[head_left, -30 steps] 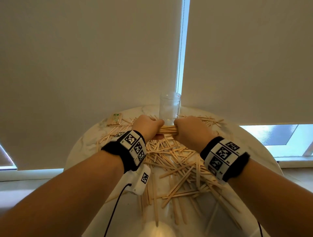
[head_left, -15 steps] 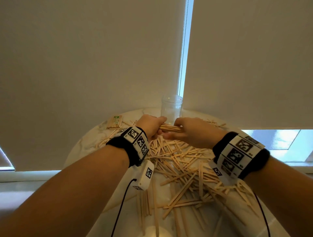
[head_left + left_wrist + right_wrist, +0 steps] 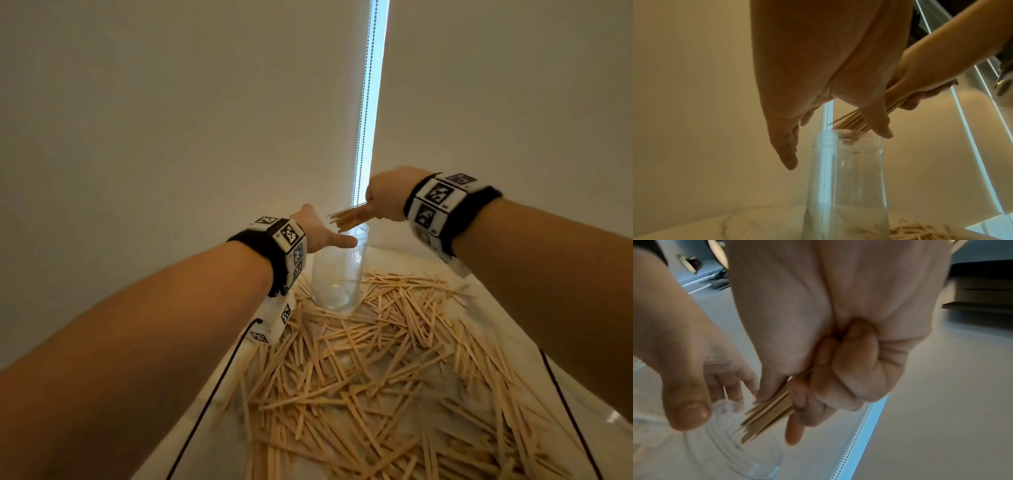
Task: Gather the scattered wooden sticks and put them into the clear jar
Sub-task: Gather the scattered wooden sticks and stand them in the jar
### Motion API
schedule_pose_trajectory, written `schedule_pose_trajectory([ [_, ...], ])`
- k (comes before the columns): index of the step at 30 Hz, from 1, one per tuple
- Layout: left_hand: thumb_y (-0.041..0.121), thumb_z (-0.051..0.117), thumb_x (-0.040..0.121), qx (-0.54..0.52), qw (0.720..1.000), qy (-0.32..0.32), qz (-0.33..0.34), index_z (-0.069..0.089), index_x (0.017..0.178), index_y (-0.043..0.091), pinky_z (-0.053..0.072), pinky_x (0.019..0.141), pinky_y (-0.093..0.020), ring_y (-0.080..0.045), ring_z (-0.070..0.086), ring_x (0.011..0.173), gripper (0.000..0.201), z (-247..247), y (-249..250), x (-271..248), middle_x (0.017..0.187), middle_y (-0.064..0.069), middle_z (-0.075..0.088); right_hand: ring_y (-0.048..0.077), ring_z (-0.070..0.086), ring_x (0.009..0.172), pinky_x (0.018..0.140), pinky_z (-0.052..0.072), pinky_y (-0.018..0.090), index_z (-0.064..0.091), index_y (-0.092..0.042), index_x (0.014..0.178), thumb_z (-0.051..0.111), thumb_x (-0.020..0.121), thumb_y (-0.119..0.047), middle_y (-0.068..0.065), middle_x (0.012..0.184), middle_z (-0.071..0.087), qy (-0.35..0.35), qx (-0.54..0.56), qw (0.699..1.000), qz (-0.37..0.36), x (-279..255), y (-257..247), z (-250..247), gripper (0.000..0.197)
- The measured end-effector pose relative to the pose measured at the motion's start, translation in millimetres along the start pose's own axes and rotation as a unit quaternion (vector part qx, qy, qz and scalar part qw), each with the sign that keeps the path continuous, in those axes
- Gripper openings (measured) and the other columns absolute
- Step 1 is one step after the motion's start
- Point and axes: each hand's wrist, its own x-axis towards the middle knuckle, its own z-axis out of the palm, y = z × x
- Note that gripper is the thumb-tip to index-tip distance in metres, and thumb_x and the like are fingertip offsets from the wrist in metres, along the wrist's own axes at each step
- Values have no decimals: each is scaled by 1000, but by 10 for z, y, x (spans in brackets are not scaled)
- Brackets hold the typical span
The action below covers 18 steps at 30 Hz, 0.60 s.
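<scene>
My right hand (image 3: 383, 195) grips a bundle of sticks (image 3: 347, 219), tips slanting down just above the jar (image 3: 337, 270) mouth near the worktop's far edge; my left hand (image 3: 322, 229) is open beside the rim.

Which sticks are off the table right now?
Only the small bundle gripped in the right hand, its tips angled over the clear jar. The other sticks lie scattered on the table.
</scene>
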Motion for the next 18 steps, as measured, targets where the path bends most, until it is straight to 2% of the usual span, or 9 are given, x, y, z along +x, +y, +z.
schedule_pose_trajectory([
  [1, 68, 77, 66, 8, 1000, -5, 5, 20, 151, 9, 41, 85, -35, -30, 50, 126, 119, 44, 0, 75, 147, -13, 43, 19, 60, 70, 62, 48, 29, 62, -13, 77, 54, 88, -70, 0, 78, 63, -10, -28, 1000, -7, 138, -53, 35, 58],
  [3, 69, 77, 65, 1, 1000, -14, 7, 23, 149, 7, 44, 84, -35, -29, 54, 120, 118, 165, -25, 195, 139, -12, 50, 15, 56, 62, 58, 48, 27, 62, -14, 74, 63, 87, -62, -2, 72, 60, -23, -81, 996, -22, 358, -160, 142, 50],
  [6, 63, 81, 66, -57, 998, 5, 0, 34, 140, 11, 54, 87, -41, -25, 61, 101, 102, 320, -121, 302, 115, -7, 58, 15, 57, 65, 68, 50, 31, 61, -13, 76, 60, 92, -54, -3, 69, 58, -33, -95, 994, -43, 573, -275, 211, 44],
  [9, 63, 80, 67, -70, 997, 18, 17, 32, 141, 14, 56, 84, -42, -25, 63, 97, 100, 372, -216, 349, 112, -5, 58, 18, 60, 70, 71, 48, 30, 68, -11, 86, 55, 97, -51, -2, 72, 61, -65, -74, 993, -71, 641, -342, 134, 43],
  [12, 64, 78, 69, -57, 998, 24, 26, 29, 143, 14, 57, 82, -41, -26, 64, 97, 102, 382, -229, 359, 113, -6, 59, 13, 57, 67, 72, 47, 28, 70, -13, 99, 56, 98, -41, -1, 84, 67, -114, -34, 989, -85, 621, -477, 144, 32],
  [15, 61, 81, 66, -64, 997, 28, 27, 31, 142, 15, 57, 75, -38, -26, 64, 96, 102, 406, -226, 356, 108, -5, 59, 21, 66, 95, 92, 53, 35, 68, -13, 120, 51, 101, -31, 5, 110, 70, -113, 8, 988, -101, 618, -537, 318, 31],
  [16, 60, 83, 65, -66, 997, 27, 25, 30, 142, 16, 57, 76, -39, -26, 64, 97, 103, 410, -225, 351, 109, -5, 59, 24, 67, 101, 94, 54, 38, 68, -15, 122, 51, 101, -29, 6, 115, 70, -100, 54, 989, -97, 578, -529, 315, 31],
  [18, 62, 83, 63, -66, 997, 25, 21, 30, 143, 15, 58, 82, -43, -28, 64, 100, 108, 403, -225, 341, 115, -8, 60, 25, 70, 99, 90, 58, 39, 69, -15, 121, 52, 100, -27, 6, 114, 71, -77, 173, 978, -83, 456, -463, 219, 30],
])
